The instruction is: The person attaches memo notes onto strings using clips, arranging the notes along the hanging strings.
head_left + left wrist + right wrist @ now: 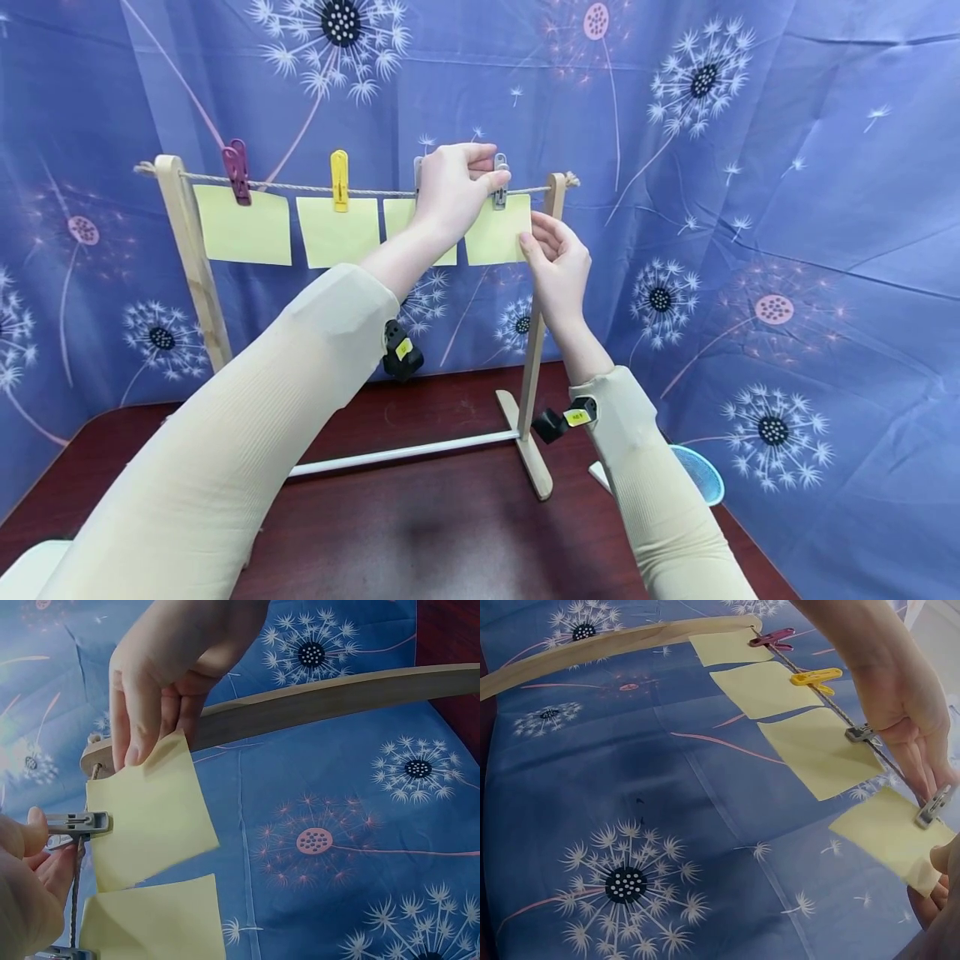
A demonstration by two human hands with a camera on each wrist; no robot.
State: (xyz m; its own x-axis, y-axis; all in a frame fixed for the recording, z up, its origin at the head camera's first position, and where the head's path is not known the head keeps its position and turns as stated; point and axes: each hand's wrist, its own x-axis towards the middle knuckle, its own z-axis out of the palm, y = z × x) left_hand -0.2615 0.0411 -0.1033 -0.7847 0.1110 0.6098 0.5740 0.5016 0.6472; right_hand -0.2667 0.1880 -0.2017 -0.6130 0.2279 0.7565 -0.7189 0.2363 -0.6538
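A grey clothespin (500, 185) sits on the twine over the top edge of the rightmost yellow paper note (495, 237). My left hand (457, 183) has its thumb and fingers at this clothespin's handles, seen closer in the left wrist view beside the clothespin (79, 823). The right hand (558, 262) pinches the same note's right edge between thumb and fingers. In the left wrist view the note (154, 817) is slightly creased near the right hand's fingers. Partly hidden behind my left hand and wrist are another note (397, 215) and its grey clothespin (861, 733).
Further left, a maroon clothespin (237, 172) and a yellow clothespin (340, 181) hold two more notes. The twine runs between wooden posts (531, 358) joined by a white bar (405, 452) on a dark red table (420, 517). A blue basket (701, 471) stands behind my right forearm.
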